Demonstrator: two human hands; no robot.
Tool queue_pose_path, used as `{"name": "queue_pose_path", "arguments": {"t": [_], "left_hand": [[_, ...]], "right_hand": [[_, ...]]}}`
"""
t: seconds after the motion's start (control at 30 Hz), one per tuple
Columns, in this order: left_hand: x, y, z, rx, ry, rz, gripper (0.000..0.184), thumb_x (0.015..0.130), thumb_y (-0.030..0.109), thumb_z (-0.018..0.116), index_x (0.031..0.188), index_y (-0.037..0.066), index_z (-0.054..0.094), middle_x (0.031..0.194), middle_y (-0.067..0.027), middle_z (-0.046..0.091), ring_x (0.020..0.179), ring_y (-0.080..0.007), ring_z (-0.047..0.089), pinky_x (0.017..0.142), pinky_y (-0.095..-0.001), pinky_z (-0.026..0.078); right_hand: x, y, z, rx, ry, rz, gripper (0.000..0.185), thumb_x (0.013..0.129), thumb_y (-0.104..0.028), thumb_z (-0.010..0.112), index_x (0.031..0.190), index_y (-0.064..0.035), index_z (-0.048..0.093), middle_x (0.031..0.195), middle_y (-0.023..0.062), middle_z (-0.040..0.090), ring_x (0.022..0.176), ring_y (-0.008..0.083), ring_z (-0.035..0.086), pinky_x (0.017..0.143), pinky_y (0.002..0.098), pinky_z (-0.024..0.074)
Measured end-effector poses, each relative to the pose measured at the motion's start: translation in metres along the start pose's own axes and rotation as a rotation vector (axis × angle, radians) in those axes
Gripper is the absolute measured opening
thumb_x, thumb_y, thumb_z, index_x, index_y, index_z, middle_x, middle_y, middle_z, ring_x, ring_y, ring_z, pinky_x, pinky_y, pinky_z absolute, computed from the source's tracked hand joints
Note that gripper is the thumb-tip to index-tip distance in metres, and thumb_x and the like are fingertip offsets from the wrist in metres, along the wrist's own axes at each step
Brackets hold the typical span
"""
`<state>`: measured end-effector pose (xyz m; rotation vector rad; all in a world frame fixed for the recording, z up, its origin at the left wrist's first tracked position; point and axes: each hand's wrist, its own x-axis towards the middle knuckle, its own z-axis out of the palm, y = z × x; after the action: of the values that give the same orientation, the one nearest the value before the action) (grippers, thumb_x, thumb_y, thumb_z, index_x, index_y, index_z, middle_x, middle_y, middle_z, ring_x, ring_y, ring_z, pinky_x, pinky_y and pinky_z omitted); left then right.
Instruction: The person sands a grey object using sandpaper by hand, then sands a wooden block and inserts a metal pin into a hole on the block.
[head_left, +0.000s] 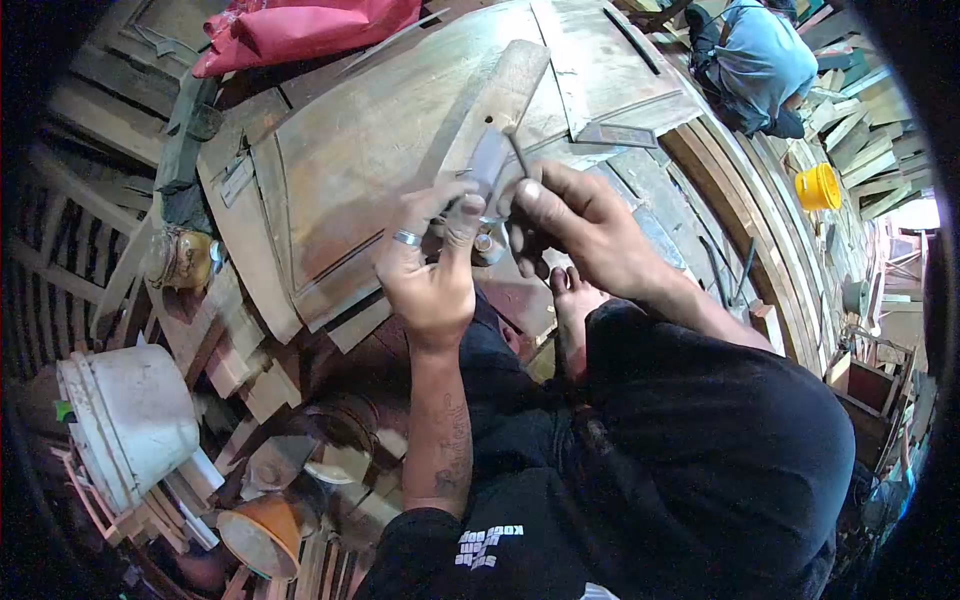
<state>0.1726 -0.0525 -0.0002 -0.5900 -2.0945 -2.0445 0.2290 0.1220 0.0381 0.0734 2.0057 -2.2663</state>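
In the head view, the dark rod is steep, its long axis going from the right hand up and slightly left, its free end pointing away from the person. The grey plate points away too, leaning a little right; it is somewhat blurred.

Below them is a wide wooden board, on which lie a long wood piece with 1 dark hole and a square. Around are 1 yellow bucket, 1 white bucket and another person.

The rod is pinched between right thumb and forefinger. The left hand, with 1 ring, grips the plate's near end. The rod is just right of the plate; I cannot tell if these 2 touch.
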Motion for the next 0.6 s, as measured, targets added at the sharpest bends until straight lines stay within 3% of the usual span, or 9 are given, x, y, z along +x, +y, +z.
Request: {"name": "queue_pose_path", "arguments": {"t": [0.03, 0.07, 0.1, 0.2, 0.6], "left_hand": [[-0.001, 0.0, 0.002, -0.09, -0.027, -0.031, 0.021, 0.099, 0.01, 0.078, 0.118, 0.001, 0.076, 0.093, -0.0041, 0.072, 0.074, -0.0104, 0.062, 0.071, -0.0284, 0.053], [-0.005, -0.006, 0.001, -0.153, -0.072, -0.015, 0.035, 0.097, 0.007, 0.079, 0.131, 0.0, 0.073, 0.103, -0.0066, 0.076, 0.081, -0.0127, 0.067, 0.079, -0.03, 0.056], [-0.006, -0.008, 0.001, -0.154, -0.072, -0.013, 0.035, 0.097, 0.007, 0.079, 0.131, 0.0, 0.073, 0.103, -0.0066, 0.076, 0.081, -0.0127, 0.067, 0.079, -0.03, 0.056], [-0.006, -0.006, 0.0, -0.088, -0.125, 0.011, 0.05, 0.094, 0.006, 0.082, 0.141, 0.0, 0.067, 0.119, -0.013, 0.078, 0.102, -0.0171, 0.072, 0.095, -0.0338, 0.056], [-0.009, -0.004, 0.0, -0.185, -0.087, -0.083, 0.038, 0.093, 0.009, 0.084, 0.128, 0.0, 0.071, 0.113, -0.01, 0.078, 0.101, -0.0157, 0.071, 0.092, -0.0323, 0.055]], "right_hand": [[0.001, -0.002, 0.003, 0.067, 0.055, 0.041, 0.035, 0.116, -0.033, 0.053, 0.104, -0.0017, 0.063, 0.081, 0.0018, 0.068, 0.067, 0.0102, 0.066, 0.064, 0.0275, 0.0536], [0.0, 0.001, 0.002, 0.13, 0.055, 0.016, 0.035, 0.116, -0.033, 0.052, 0.103, -0.002, 0.063, 0.081, 0.0016, 0.068, 0.065, 0.0098, 0.065, 0.063, 0.0265, 0.0531], [0.0, 0.0, 0.001, 0.129, 0.056, 0.014, 0.035, 0.116, -0.033, 0.052, 0.103, -0.002, 0.063, 0.081, 0.0016, 0.068, 0.065, 0.0098, 0.065, 0.063, 0.0265, 0.0531], [-0.002, -0.003, 0.001, 0.121, 0.047, 0.041, 0.036, 0.116, -0.033, 0.053, 0.103, -0.0021, 0.064, 0.082, 0.0019, 0.068, 0.065, 0.0094, 0.065, 0.063, 0.0264, 0.0528], [-0.002, -0.001, 0.0, 0.115, 0.02, 0.059, 0.034, 0.116, -0.033, 0.053, 0.105, -0.0029, 0.065, 0.083, 0.0007, 0.069, 0.067, 0.0091, 0.066, 0.065, 0.0256, 0.0523]]}}
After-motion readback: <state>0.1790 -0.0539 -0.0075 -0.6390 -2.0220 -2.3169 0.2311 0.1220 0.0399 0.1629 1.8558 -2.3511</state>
